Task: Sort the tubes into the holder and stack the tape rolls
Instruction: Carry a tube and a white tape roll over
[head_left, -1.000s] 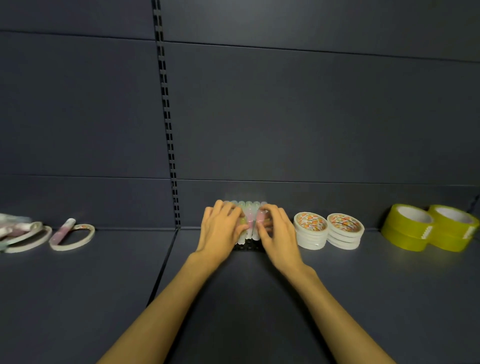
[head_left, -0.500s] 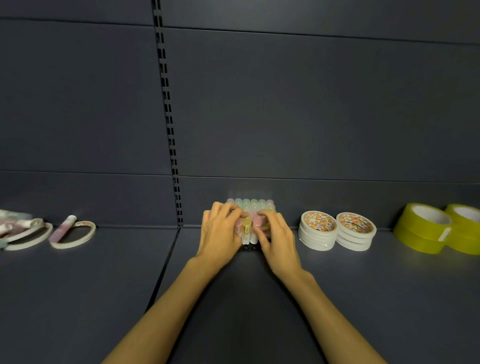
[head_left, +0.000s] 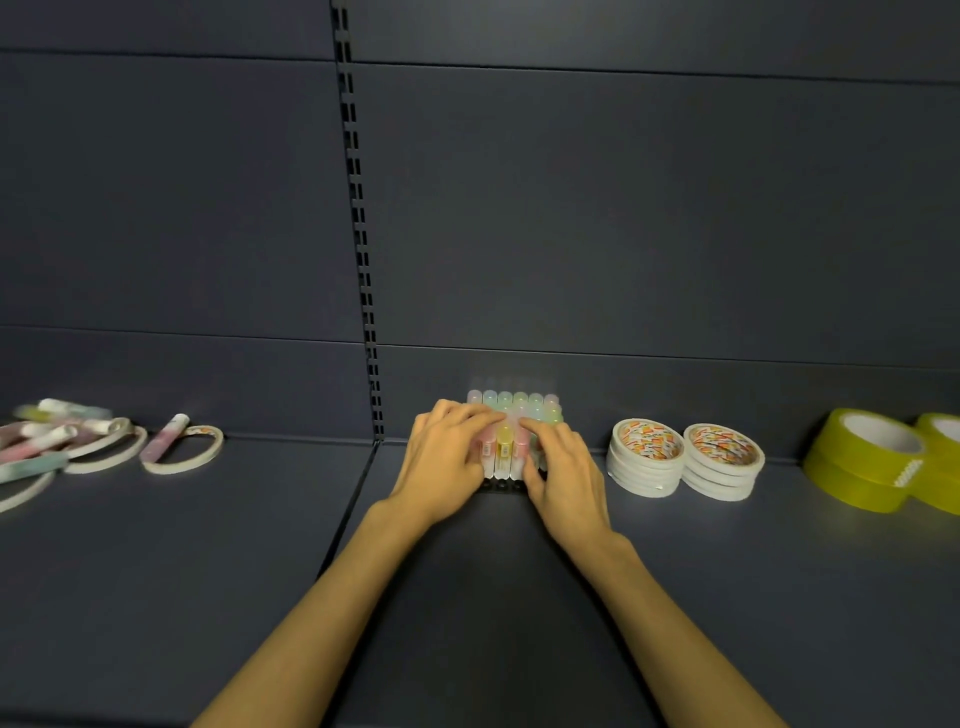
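Several pastel tubes (head_left: 514, 408) stand packed upright in a dark holder (head_left: 501, 484) at the back of the shelf, centre. My left hand (head_left: 447, 457) wraps the block's left side and my right hand (head_left: 563, 467) its right side, with fingers curled over the front row. A yellow tube (head_left: 503, 449) shows between my fingertips. Two stacks of white patterned tape rolls (head_left: 644, 457) (head_left: 722, 462) stand just right of my right hand. Two stacks of yellow tape rolls (head_left: 862, 462) stand at the far right.
At the far left lies a pile of loose tubes and thin white tape rings (head_left: 47, 441). One pink tube (head_left: 163, 441) lies across a thin ring (head_left: 176, 469). A slotted upright (head_left: 358, 234) divides the dark back wall.
My fingertips have parted a little over the front row, so the yellow tube shows between them. Both hands stay on the block. The view has shifted slightly.
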